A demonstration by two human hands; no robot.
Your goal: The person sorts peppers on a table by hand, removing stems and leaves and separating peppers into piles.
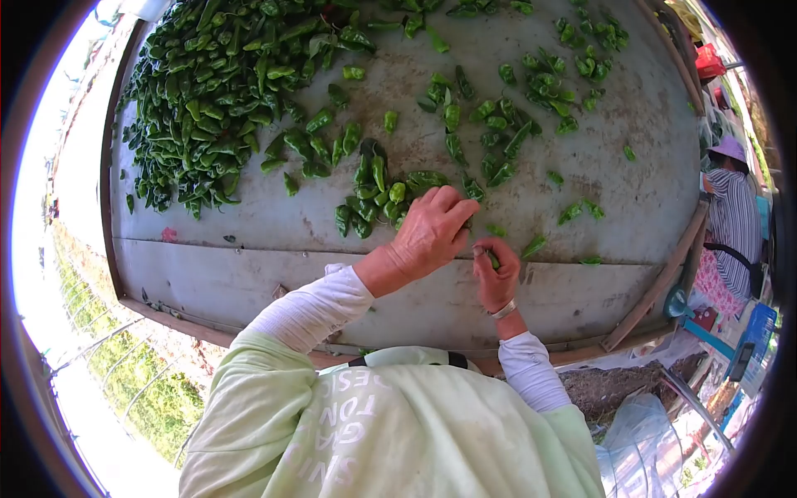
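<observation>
Head view, looking down on the work. The right hand [498, 280] is clenching lightly, pinching a green pepper [493, 259] between thumb and fingers above the near part of the counter [639, 220]. The left hand [425, 234] is curling its fingers just beside a small cluster [375, 176] of peppers; whether it is grasping anything, one cannot tell, since the fingertips are being hidden. The step in hand is apparently the picking over of peppers one by one; the next move is probably calling for a gentle release of the held pepper, clear of its neighbours.

A large heap [212, 91] is occupying the far left, while looser groups [544, 83] are lying scattered toward the right.

The counter is presenting a grey, stained, sheet-like top, a seam running across its near part, and a wooden rim [656, 282] is bordering it. Beyond the right edge, a co-worker [730, 220] in a striped top and purple hat is appearing beside the counter. Clear plastic sheeting [641, 440] is lying at lower right; sunlit greenery [158, 382] is showing at lower left.
</observation>
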